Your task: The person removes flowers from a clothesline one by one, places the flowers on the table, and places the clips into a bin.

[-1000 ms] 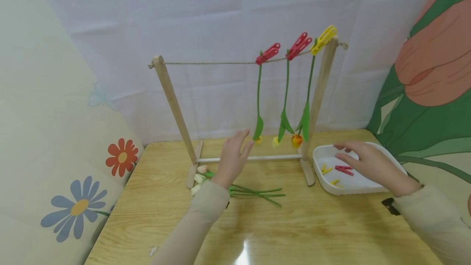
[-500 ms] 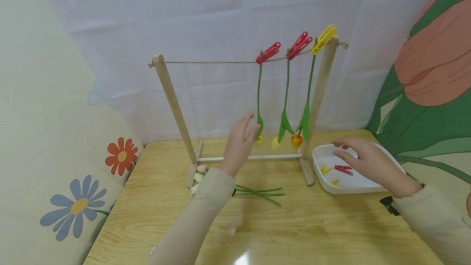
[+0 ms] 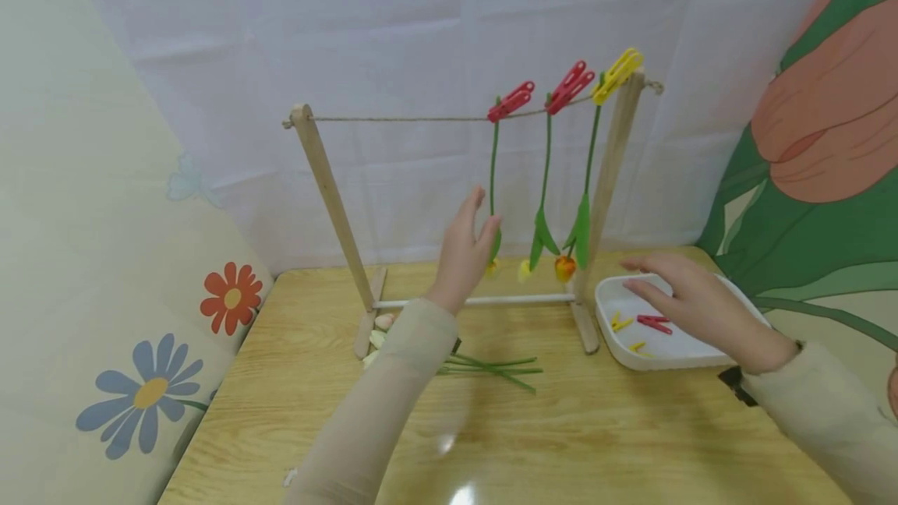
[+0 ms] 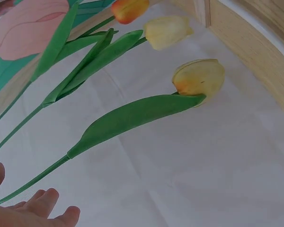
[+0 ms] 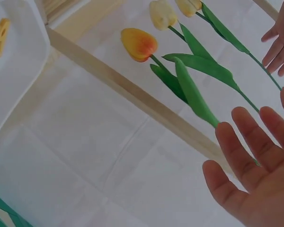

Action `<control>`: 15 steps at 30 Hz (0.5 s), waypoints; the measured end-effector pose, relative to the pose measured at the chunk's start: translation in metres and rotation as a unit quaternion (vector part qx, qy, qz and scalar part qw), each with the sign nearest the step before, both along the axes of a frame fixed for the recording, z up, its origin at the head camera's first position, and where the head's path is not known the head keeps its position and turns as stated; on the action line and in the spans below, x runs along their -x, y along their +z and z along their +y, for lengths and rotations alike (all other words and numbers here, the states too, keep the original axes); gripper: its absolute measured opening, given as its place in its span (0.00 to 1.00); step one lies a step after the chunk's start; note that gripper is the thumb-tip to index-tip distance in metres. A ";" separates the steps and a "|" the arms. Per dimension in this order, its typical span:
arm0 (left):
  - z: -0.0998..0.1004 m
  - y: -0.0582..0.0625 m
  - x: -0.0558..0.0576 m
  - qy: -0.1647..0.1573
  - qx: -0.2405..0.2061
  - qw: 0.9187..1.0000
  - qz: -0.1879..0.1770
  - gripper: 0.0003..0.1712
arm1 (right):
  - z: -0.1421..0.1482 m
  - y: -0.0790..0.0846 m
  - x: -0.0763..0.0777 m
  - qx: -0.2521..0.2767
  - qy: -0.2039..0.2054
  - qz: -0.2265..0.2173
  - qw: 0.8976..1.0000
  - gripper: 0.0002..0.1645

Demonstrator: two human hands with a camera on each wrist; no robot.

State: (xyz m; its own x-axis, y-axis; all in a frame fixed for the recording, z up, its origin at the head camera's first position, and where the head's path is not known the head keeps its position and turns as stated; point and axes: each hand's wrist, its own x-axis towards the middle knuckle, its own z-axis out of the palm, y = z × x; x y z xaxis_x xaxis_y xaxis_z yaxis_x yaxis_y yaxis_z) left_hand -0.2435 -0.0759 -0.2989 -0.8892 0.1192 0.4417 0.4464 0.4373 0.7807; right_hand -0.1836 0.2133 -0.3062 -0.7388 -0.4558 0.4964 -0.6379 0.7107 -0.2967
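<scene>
In the head view my left hand (image 3: 459, 259) is raised beside the leftmost hanging tulip (image 4: 137, 116), fingers extended and holding nothing. Whether it touches the stem I cannot tell. This pale yellow tulip hangs head down from a string (image 3: 400, 119), clipped by a red clothespin (image 3: 511, 102). Farther right hang another pale yellow tulip (image 4: 168, 32) on a red clothespin (image 3: 570, 88) and an orange-yellow tulip (image 5: 139, 44) on a yellow clothespin (image 3: 618, 75). My right hand (image 3: 691, 306) hovers over the white tray (image 3: 613, 349), fingers loosely bent around nothing.
Loose clothespins, a red one (image 3: 655, 324) and two yellow, lie in the tray. Several tulip stems (image 3: 491, 367) lie on the table (image 3: 547, 443), their blooms partly behind my left sleeve. Wooden posts (image 3: 330, 201) and a white crossbar (image 3: 526, 300) form the rack.
My left hand has risen and shifted right, up along the leftmost hanging tulip. My right hand has drifted slightly left above the tray. The hanging tulips stay in place.
</scene>
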 end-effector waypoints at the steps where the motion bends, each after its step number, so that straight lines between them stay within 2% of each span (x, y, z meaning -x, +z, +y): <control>1: 0.001 0.002 0.002 0.001 -0.006 1.000 -0.002 0.31 | -0.002 0.002 0.001 0.002 0.005 0.010 1.000 0.15; 9: 0.010 0.013 0.016 0.007 -0.060 0.997 -0.037 0.32 | -0.019 0.021 0.006 0.011 0.051 0.084 0.995 0.17; 13: 0.015 0.015 0.023 0.006 -0.112 0.992 -0.055 0.31 | -0.029 0.029 0.011 0.015 0.076 0.117 0.990 0.15; 15: 0.018 0.016 0.027 0.007 -0.142 0.988 -0.057 0.29 | -0.033 0.033 0.013 0.013 0.087 0.130 0.988 0.21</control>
State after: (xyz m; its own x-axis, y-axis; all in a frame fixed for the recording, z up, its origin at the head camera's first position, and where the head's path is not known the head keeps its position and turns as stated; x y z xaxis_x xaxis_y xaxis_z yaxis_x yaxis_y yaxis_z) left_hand -0.2703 -0.0583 -0.2833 -0.9359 -0.0090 0.3521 0.3434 0.1985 0.9180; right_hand -0.1966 0.1800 -0.2735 -0.4974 -0.5485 0.6721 -0.8061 0.5785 -0.1243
